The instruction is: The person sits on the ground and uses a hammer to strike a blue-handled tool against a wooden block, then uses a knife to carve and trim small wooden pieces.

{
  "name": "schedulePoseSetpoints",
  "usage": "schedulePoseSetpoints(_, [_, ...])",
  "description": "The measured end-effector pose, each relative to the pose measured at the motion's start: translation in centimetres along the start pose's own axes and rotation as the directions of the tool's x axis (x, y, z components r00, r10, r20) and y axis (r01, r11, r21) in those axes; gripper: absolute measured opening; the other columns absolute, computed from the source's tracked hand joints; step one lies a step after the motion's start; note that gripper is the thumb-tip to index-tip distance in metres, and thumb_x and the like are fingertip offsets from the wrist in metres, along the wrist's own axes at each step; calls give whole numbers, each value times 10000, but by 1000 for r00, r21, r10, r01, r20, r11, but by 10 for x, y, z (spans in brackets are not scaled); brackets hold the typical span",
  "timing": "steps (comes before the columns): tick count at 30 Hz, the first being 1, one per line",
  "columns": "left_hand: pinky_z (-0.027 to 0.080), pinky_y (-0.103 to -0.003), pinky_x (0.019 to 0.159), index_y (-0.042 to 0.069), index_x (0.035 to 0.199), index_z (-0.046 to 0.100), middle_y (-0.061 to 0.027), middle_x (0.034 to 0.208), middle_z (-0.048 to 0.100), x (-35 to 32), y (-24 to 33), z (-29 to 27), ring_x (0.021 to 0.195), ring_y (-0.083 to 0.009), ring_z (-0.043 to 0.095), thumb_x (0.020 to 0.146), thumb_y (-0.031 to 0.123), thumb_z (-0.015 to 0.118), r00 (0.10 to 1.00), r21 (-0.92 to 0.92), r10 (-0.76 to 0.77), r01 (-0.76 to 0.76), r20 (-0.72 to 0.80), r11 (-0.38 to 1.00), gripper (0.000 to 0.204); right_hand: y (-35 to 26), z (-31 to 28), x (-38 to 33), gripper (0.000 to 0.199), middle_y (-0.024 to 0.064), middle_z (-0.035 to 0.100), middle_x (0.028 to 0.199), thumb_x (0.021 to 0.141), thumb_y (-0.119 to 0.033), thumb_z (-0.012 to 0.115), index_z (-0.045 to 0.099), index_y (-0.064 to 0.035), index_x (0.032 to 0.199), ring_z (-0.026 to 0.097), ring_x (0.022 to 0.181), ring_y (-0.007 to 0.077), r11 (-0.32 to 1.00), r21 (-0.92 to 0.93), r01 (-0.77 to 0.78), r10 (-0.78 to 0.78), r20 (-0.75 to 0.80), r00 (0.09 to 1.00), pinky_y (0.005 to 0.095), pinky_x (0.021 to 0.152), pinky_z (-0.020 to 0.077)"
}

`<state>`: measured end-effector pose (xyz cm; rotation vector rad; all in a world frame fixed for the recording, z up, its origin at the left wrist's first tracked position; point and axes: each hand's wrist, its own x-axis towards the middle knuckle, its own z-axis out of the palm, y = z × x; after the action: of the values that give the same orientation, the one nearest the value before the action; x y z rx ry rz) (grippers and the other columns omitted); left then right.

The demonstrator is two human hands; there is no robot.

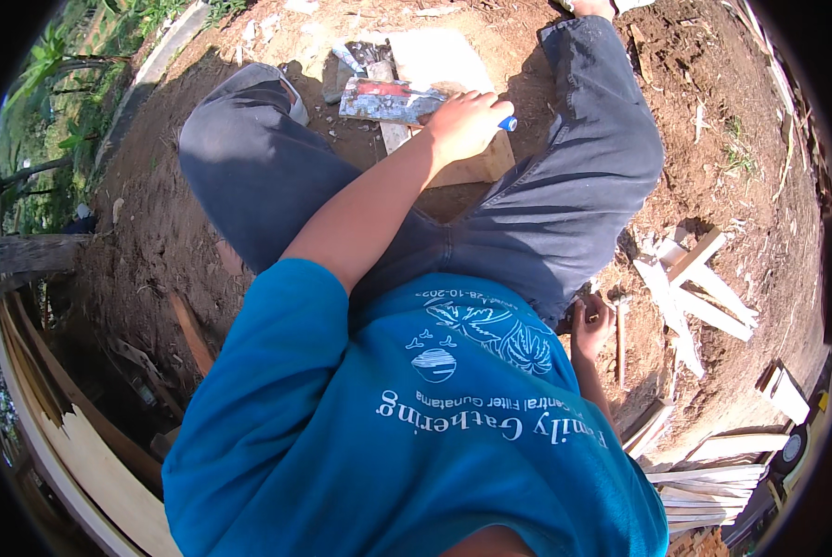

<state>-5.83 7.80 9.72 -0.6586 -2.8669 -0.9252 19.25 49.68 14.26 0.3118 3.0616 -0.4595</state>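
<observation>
- Two bare hands in view. Left hand (465, 123) has its fingers curled tight around the blue handle of a grey, red-smeared flat metal trowel blade (386, 100), which lies across a pale square wooden block (446, 70) between the knees.
- Right hand (591, 327) is closed around a thin wooden-handled tool (619, 342) beside the right thigh; its head is too small to identify.
- Bare brown dirt ground (760, 213) lies open to the right; pale scrap wood offcuts (690, 283) sit near the right hand.
</observation>
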Motion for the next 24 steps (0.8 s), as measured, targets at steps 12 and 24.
schedulePoseSetpoints(12, [497,-475,878,83,1192,597,-192,1056,627,1,-6,-8,1024,-398,605,926,105,617,999,-127,-36,32,-27,991,267,38,-32,-31,141,156,647,883,923,-123,648,730,-40,1002,656,831,284,989,43,-140,144,-110,983,376,780,528])
schedulePoseSetpoints(24, [484,-457,880,35,1115,621,-196,1040,633,-17,32,-30,991,-388,619,919,34,608,993,-193,-4,-19,-122,981,197,92,-43,-28,360,106,630,1109,891,-277,727,711,-174,1236,585,1057,320,915,-240,-324,250,-293,923,469,938,470])
